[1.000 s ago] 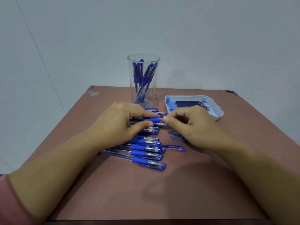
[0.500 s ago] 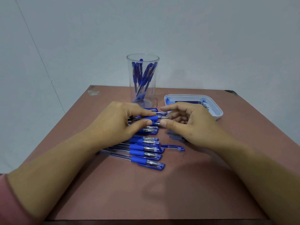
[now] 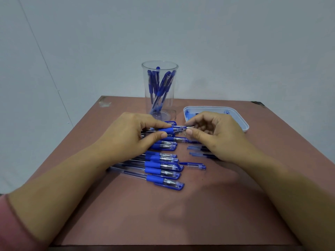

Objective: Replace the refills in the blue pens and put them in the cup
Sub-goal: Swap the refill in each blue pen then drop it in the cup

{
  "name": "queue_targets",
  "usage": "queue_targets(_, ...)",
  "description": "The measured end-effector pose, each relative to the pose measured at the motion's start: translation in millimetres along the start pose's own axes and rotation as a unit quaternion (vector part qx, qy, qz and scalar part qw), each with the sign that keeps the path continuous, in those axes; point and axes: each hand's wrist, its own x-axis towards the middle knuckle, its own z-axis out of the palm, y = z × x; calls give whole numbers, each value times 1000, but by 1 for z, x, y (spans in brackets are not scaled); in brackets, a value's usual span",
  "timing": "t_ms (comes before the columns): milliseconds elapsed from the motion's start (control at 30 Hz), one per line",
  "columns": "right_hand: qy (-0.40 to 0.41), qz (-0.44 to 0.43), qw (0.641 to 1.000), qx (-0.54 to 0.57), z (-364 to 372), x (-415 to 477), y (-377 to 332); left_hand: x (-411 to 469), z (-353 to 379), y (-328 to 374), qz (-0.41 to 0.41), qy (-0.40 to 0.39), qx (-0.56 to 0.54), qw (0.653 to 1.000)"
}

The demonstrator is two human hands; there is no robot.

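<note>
Left hand [image 3: 130,136]: fingers curled round a pen [image 3: 169,130], mid-table.
Right hand [image 3: 217,134]: thumb and forefinger pinch that pen's tip.
Cup [image 3: 172,98]: far centre, holding pens.
Tray [image 3: 242,121]: far right.

The right hand [image 3: 217,136] hides much of the tray [image 3: 208,107]; the left hand [image 3: 130,136] covers several pens [image 3: 166,146].

— What stood on the table [image 3: 181,214]?
— Beyond the gripped pen [image 3: 169,130], a clear cup [image 3: 172,105]. Beyond and right of the grip, a white tray [image 3: 243,124].
— And nearer?
— From under the grip toward the person, pens [image 3: 163,173] lay side by side. Right of them lay a loose cap [image 3: 196,166], with blurred thin blue pieces [image 3: 199,155] just beyond it.
</note>
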Motion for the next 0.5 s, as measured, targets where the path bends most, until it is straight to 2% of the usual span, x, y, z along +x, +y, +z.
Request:
queue_targets(100,-11,-19,994,-107,-9,-1,0,1,-2,-3,0,6,19,1000)
queue_targets(300,-205,-50,947,-243,-11,-7,-9,1,-2,-4,-4,10,25,1000)
queue_targets(500,-229,-100,922,-296,-2,-2,-8,1,0,-5,-2,-2,28,1000)
